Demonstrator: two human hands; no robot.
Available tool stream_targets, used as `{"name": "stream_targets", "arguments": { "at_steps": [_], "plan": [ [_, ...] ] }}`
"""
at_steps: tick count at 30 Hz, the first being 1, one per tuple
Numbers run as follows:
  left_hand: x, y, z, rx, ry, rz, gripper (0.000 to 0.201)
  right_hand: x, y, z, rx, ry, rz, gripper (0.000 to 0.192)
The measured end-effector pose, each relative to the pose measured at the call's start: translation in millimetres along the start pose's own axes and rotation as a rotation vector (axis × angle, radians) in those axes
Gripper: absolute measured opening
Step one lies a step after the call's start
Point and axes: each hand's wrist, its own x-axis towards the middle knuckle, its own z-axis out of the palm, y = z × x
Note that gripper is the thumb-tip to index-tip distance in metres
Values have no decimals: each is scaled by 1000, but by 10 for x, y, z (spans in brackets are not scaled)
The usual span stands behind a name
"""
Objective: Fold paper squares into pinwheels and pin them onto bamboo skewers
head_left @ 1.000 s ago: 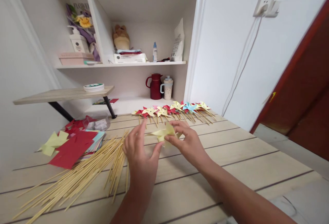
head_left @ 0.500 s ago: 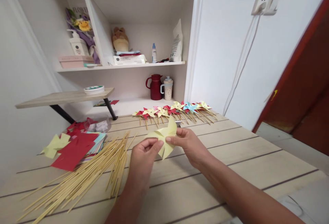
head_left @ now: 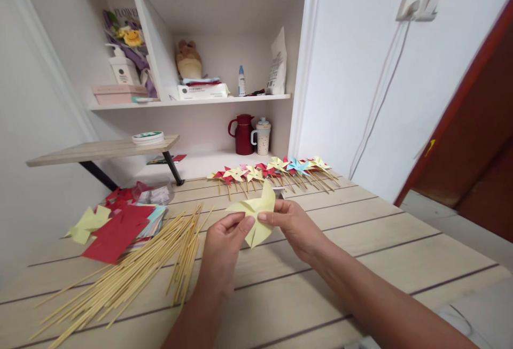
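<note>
Thumbs hide part of a yellow paper pinwheel (head_left: 256, 207) above the desk (head_left: 276, 295), clamped in the fingers of the left hand (head_left: 224, 238) and right hand (head_left: 295, 227). 1 second earlier, the left fingers were spread and the pinwheel tipped flatter. Sticks (head_left: 140, 263) and red paper (head_left: 120, 231) lie left; more pinwheels (head_left: 277, 164) line the far side.

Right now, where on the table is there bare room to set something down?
Bare table shows between the forearms, and right of the right hand, with pinwheels behind and the right forearm in front. Left of the left hand, sticks and paper crowd it.
</note>
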Motion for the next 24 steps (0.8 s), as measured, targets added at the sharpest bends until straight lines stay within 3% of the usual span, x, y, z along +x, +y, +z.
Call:
{"name": "stream_targets", "arguments": {
  "at_steps": [5,14,24],
  "plan": [
    [-17,13,11,-26,-27,-14,40,17,9,-7,13,7,-4,27],
    [15,-58,-20,7,102,-7,32,-17,25,19,-23,-29,6,26],
    [14,-49,-4,36,120,-16,27,-13,86,55,-63,4,11,24]
  ]
}}
